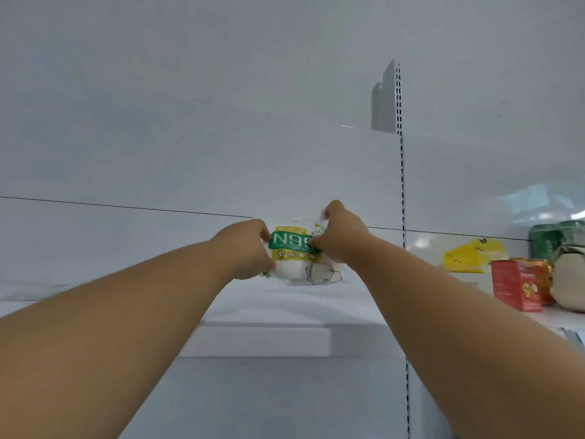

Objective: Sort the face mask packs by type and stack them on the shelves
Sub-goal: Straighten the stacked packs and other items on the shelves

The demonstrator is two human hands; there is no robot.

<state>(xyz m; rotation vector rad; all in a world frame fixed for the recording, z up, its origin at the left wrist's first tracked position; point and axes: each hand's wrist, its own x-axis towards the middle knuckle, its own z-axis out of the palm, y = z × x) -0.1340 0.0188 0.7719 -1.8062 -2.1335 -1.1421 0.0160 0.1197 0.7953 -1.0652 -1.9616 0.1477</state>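
An N95 mask pack (292, 258) in clear plastic with a green and yellow label stands upright at the back of the white shelf (266, 315), against the back panel. My left hand (250, 248) grips its left edge. My right hand (340, 236) pinches its upper right corner. Both arms reach forward over the shelf's front lip. The pack's right side is partly hidden behind my right hand.
A slotted upright (402, 185) divides the shelving. In the right bay stand a red box (516, 285), a yellow and white pack (468, 256), green packs (554, 237) and a beige rounded item (569, 277). A lower white shelf (253, 407) shows beneath.
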